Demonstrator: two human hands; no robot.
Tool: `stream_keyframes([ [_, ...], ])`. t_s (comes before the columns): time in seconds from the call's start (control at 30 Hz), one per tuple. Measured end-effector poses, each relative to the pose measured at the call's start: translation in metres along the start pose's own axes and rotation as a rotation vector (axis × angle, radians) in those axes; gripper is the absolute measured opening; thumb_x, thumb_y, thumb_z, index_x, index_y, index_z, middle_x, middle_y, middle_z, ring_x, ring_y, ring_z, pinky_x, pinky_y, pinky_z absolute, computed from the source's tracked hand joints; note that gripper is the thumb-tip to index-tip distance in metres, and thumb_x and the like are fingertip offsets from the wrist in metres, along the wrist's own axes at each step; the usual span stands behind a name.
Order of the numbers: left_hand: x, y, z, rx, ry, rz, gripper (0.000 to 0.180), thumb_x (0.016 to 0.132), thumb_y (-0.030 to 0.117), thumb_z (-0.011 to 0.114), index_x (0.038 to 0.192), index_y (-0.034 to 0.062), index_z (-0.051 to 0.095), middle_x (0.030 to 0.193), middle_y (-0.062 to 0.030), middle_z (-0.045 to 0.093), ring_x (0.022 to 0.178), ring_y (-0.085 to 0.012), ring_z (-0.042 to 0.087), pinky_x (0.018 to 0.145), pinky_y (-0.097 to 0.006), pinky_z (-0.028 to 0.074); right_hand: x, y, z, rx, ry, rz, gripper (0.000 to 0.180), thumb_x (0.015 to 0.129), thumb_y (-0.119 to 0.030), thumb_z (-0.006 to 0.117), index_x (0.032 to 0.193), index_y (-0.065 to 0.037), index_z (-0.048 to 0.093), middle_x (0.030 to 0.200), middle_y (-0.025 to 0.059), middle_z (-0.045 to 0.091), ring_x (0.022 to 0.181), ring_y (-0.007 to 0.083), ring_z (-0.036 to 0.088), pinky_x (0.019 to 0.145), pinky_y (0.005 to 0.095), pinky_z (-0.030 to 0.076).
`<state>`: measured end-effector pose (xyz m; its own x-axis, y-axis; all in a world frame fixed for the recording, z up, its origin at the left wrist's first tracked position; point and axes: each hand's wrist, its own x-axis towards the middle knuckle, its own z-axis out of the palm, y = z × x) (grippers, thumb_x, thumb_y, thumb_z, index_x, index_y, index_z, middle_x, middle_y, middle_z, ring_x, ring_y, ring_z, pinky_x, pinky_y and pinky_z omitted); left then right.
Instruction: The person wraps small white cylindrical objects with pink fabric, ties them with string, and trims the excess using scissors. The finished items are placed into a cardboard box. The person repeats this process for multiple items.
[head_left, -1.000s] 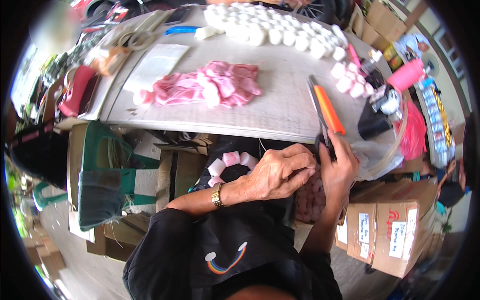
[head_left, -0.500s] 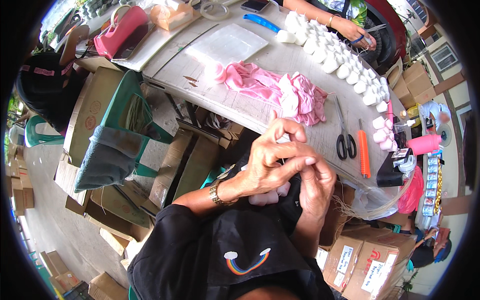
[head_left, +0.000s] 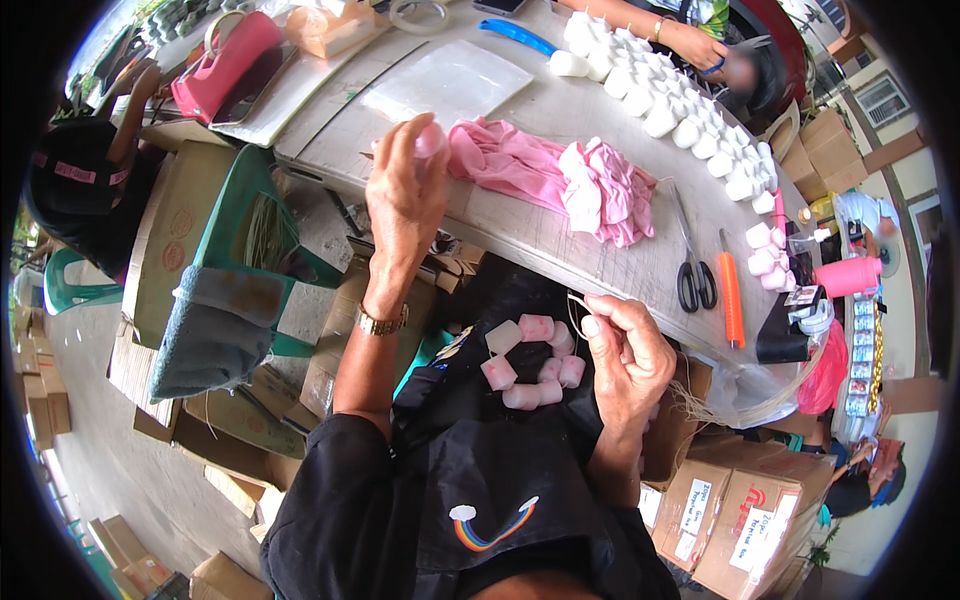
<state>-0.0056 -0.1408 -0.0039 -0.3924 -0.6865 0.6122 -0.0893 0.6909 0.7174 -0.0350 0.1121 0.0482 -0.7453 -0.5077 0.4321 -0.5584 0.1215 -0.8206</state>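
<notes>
I note the hands have separated: left hand (head_left: 405,190) now raised over the table (head_left: 560,225), gripping a pink roll (head_left: 430,140); right hand (head_left: 625,350) pinches string (head_left: 572,305) beside the lap rolls (head_left: 530,362).

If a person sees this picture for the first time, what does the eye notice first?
First, the left hand raised over the table edge, holding a small pink roll. Just right of it, a heap of pink cloth lies on the table. Lower, the right hand pinches a thin string beside a cluster of pink rolls on the lap.
</notes>
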Motion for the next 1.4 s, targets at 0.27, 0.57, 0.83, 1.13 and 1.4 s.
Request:
stream_keyframes([
  [0.27, -0.053, 0.053, -0.017, -1.808, -0.440, -0.987, 0.048, 0.093, 0.027, 0.063, 0.131, 0.0013, 0.047, 0.124, -0.0251, 0.056, 0.110, -0.0355, 0.060, 0.099, -0.048, 0.051, 0.016, -0.013, -0.002, -0.259, 0.168, -0.352, 0.022, 0.075, 0.004, 0.073, 0.094, -0.006, 0.068, 0.078, 0.0045, 0.060, 0.063, 0.0173, 0.053, 0.053, 0.0290, 0.040],
  [0.57, -0.079, 0.090, -0.003, -1.942, -0.641, -1.181, 0.044, 0.097, 0.030, 0.057, 0.131, 0.0042, 0.048, 0.131, -0.0231, 0.052, 0.121, -0.0307, 0.054, 0.100, -0.042, 0.050, 0.020, -0.017, 0.004, -0.570, 0.216, -0.543, 0.023, 0.071, 0.000, 0.076, 0.092, -0.007, 0.070, 0.069, 0.0019, 0.052, 0.060, 0.0180, 0.050, 0.050, 0.0320, 0.038],
  [0.83, -0.080, 0.092, -0.001, -1.828, -0.569, -1.084, 0.039, 0.097, 0.024, 0.058, 0.130, 0.0067, 0.047, 0.129, -0.0203, 0.054, 0.123, -0.0303, 0.053, 0.104, -0.041, 0.046, 0.018, -0.012, 0.006, -0.591, 0.182, -0.512, 0.023, 0.070, 0.004, 0.074, 0.090, -0.006, 0.070, 0.067, 0.0034, 0.049, 0.059, 0.0202, 0.048, 0.050, 0.0335, 0.038],
  [1.13, -0.082, 0.089, 0.002, -1.698, -0.528, -0.930, 0.038, 0.096, 0.023, 0.059, 0.128, 0.0081, 0.046, 0.128, -0.0201, 0.055, 0.120, -0.0315, 0.056, 0.102, -0.041, 0.047, 0.020, -0.007, 0.005, -0.602, 0.147, -0.540, 0.030, 0.061, 0.007, 0.072, 0.089, -0.005, 0.067, 0.065, 0.0016, 0.040, 0.057, 0.0176, 0.045, 0.045, 0.0286, 0.034],
  [1.4, -0.080, 0.086, 0.003, -1.561, -0.534, -0.787, 0.040, 0.094, 0.020, 0.061, 0.128, 0.0076, 0.044, 0.127, -0.0191, 0.055, 0.119, -0.0320, 0.057, 0.102, -0.042, 0.047, 0.019, -0.006, 0.001, -0.490, 0.102, -0.414, 0.023, 0.068, 0.006, 0.069, 0.087, -0.005, 0.065, 0.070, 0.0048, 0.053, 0.057, 0.0187, 0.050, 0.049, 0.0315, 0.038],
])
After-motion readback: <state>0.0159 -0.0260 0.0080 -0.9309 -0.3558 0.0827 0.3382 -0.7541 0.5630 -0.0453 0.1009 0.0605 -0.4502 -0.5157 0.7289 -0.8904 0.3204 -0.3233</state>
